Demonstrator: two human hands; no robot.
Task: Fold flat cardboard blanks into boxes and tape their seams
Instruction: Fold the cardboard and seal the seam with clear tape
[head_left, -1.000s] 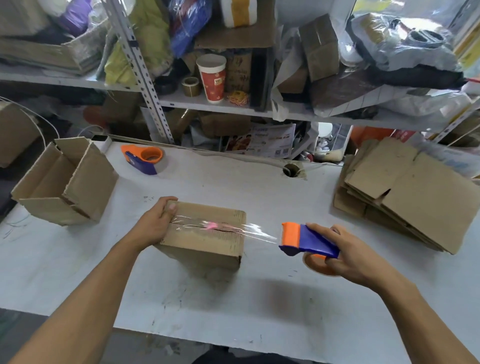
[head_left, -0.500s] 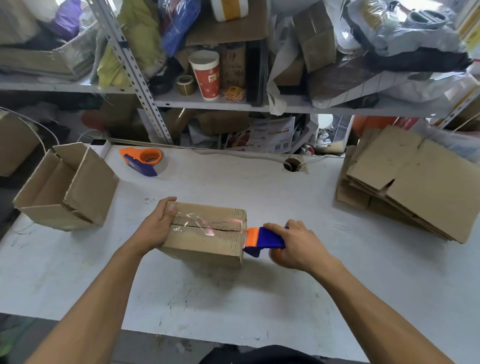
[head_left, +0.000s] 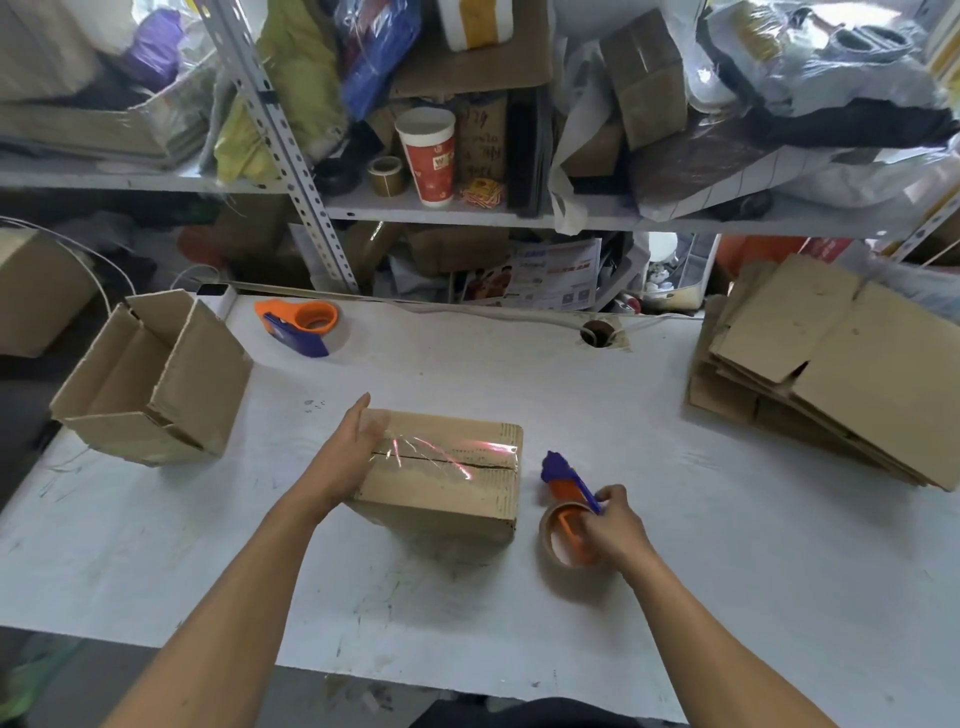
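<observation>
- A brown corrugated cardboard box, rectangular and closed, sits near the middle of a scuffed white worktop, its long axis running left to right.
- A strip of clear glossy tape lies wrinkled along the top seam, also left to right, catching pink glints of light.
- The left hand rests flat against the box's left end at 9 o'clock, fingers straight and relaxed, forearm reaching in from 7 o'clock.
- The right hand grips an orange-and-purple plastic tape dispenser just beside the box's right end at 3 o'clock, apart from it; its purple nose points toward 11 o'clock, and a round brown tape roll sits in its frame.
- An open cardboard box, flaps up, stands tilted at the worktop's left edge, at 9 o'clock.
- A second orange-and-purple dispenser lies at 11 o'clock near the back edge.
- A stack of flat cardboard blanks lies at 2 o'clock on the right.
- A red-and-white paper cup stands on the cluttered metal shelf behind.
</observation>
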